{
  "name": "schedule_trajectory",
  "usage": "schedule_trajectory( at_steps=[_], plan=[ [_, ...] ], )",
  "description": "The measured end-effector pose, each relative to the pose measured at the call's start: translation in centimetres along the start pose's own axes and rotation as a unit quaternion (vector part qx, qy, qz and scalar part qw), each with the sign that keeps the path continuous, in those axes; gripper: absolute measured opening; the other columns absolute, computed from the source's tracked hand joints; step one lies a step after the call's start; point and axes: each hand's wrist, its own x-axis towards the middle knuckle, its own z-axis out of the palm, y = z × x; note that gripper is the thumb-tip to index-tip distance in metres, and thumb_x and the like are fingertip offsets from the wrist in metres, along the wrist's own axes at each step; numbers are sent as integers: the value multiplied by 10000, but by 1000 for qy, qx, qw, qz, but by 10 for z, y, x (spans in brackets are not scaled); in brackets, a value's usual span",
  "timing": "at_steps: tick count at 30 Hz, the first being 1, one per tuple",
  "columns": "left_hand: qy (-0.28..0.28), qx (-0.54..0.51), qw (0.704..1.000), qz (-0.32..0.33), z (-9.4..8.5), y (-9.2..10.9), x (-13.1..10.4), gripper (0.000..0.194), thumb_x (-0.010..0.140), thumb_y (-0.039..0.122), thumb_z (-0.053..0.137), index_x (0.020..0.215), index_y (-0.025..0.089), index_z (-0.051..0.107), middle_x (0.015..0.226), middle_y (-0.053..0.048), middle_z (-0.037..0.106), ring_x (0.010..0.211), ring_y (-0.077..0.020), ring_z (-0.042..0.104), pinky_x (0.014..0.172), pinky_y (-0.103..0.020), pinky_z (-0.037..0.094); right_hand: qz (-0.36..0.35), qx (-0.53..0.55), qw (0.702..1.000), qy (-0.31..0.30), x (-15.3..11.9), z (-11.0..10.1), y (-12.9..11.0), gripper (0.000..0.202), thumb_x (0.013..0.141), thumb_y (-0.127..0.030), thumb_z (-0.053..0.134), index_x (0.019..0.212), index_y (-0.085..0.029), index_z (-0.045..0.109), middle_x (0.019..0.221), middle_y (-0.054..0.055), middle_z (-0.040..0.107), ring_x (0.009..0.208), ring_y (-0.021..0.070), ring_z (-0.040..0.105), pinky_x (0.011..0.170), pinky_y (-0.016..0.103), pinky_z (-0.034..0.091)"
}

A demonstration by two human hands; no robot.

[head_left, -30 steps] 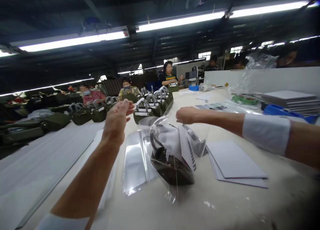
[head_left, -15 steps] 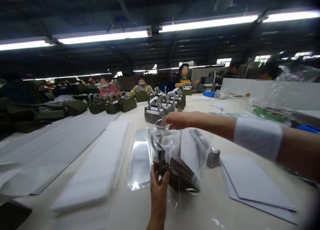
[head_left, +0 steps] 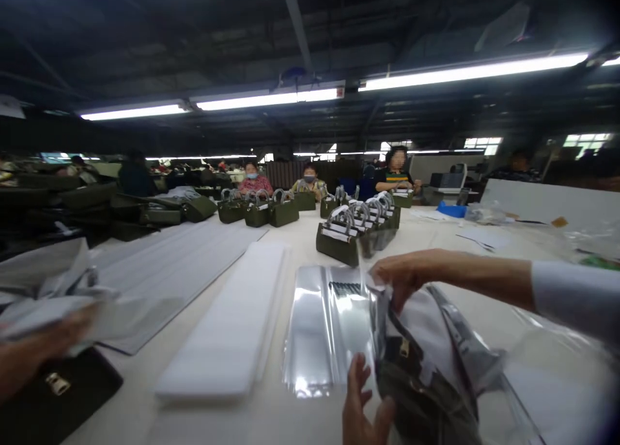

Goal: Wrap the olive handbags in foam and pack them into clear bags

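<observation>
A dark green handbag (head_left: 426,393) with a gold clasp sits inside a clear plastic bag (head_left: 489,367) at the lower right. My right hand (head_left: 411,274) has its fingers closed at the upper edge of the plastic, near the handbag's handle. Beside the handbag's left side, my left hand (head_left: 363,403) is open with its fingers apart. Just left of both hands lies a stack of clear plastic sleeves (head_left: 310,332).
A co-worker's blurred hand (head_left: 53,341) is above another green handbag (head_left: 62,393) at far left. White foam sheets (head_left: 227,329) lie left of centre. Rows of green handbags (head_left: 336,241) stand further back, with people behind them. A blue tray (head_left: 451,209) is at back right.
The view has swung left, so things appear further right. My left hand has come off the bagged handbag. A co-worker's hand and another handbag have entered at left.
</observation>
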Motion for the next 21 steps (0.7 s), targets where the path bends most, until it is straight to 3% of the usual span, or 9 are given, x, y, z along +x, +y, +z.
schedule_trajectory(
  at_steps=[2, 5, 8, 11, 13, 15, 17, 21],
  plan=[
    [-86, -2, 996, -30, -13, 10, -10, 891, 702, 643, 513, 1369, 135, 209, 1374, -154, 355, 1269, -261, 331, 1017, -356, 326, 2, 19, 999, -31, -15, 3, 10, 187, 514, -217, 742, 613, -97, 638, 539, -16, 556, 468, 67, 425, 442, 183, 303],
    [-176, 3, 983, -46, -32, 17, -23, 1067, 578, 682, 605, 1383, 129, 175, 1414, -152, 280, 1308, -284, 244, 1074, -403, 229, 23, 50, 998, -14, -40, 7, 28, 99, 624, -174, 645, 634, -83, 608, 545, -29, 517, 495, 43, 367, 473, 176, 273],
    [-134, 96, 986, -29, -42, 11, -27, 1080, 531, 537, 723, 1381, 151, 179, 1439, -139, 223, 1321, -293, 204, 1082, -425, 204, 40, 70, 997, 20, -58, 12, 41, 131, 699, -221, 575, 674, -92, 585, 605, -26, 514, 562, 49, 387, 536, 171, 297],
    [-45, 216, 975, -26, -45, 8, -23, 683, 693, 418, 616, 1272, 158, 364, 1316, -131, 434, 1221, -261, 402, 1019, -402, 321, 51, 68, 994, 69, -67, 20, 45, 195, 732, -285, 544, 666, -102, 554, 590, -30, 470, 571, 56, 380, 542, 172, 293],
    [-31, 245, 968, -39, -48, 11, -17, 357, 807, 409, 455, 1052, 156, 513, 1043, -101, 617, 989, -219, 583, 871, -354, 448, 61, 59, 990, 113, -69, 25, 46, 216, 743, -302, 528, 657, -104, 534, 576, -32, 441, 557, 56, 364, 527, 173, 281],
    [-49, 263, 962, -58, -54, 19, -12, 299, 853, 404, 357, 848, 164, 535, 753, -46, 648, 692, -168, 632, 661, -285, 498, 73, 44, 983, 165, -68, 31, 46, 209, 754, -289, 503, 651, -107, 516, 578, -29, 426, 557, 58, 363, 529, 172, 278],
    [-87, 288, 951, -75, -65, 27, -11, 265, 846, 371, 375, 741, 173, 515, 599, 0, 615, 505, -131, 583, 509, -231, 461, 91, 22, 971, 220, -67, 36, 45, 176, 738, -241, 492, 614, -117, 483, 561, -29, 403, 556, 62, 364, 530, 175, 270],
    [-133, 375, 914, -78, -92, 37, -18, 155, 723, 228, 537, 581, 178, 502, 512, 24, 572, 501, -140, 569, 511, -226, 429, 147, -21, 943, 298, -62, 49, 41, 150, 684, -200, 494, 557, -131, 454, 518, -13, 400, 527, 75, 366, 514, 208, 239]
  ],
)
